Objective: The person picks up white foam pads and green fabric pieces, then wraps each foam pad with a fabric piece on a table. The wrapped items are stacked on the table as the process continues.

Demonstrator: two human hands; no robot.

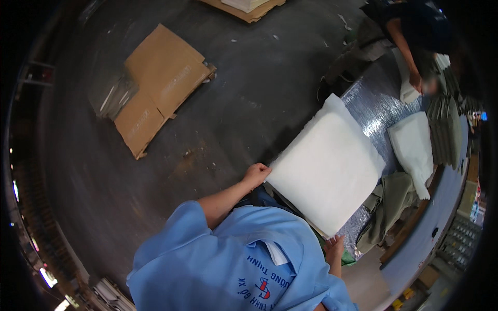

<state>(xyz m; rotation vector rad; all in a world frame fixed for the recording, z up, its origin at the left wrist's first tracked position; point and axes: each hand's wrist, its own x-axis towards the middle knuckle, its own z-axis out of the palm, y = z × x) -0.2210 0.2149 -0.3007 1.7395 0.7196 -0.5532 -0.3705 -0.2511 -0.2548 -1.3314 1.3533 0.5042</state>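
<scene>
A thick square white cushion pad [328,165] with soft, fuzzy edges lies in front of me, over the near part of a table wrapped in shiny plastic film [376,106]. My left hand [257,175] pinches its left corner between thumb and fingers. At the corner nearest my body, my right hand [334,248] grips the edge, with part of its fingers hidden. Olive-green fabric [385,207] lies bunched by the pad's right side. A second, smaller white pad [413,142] rests farther right on the table.
Across the table a co-worker's hand [416,83] is on another white piece [408,93]. Stacked olive fabric covers [443,135] lie at the right. Flattened cardboard [161,85] sits on the dark floor [228,103] at left. A blue-grey surface [433,223] runs along the right.
</scene>
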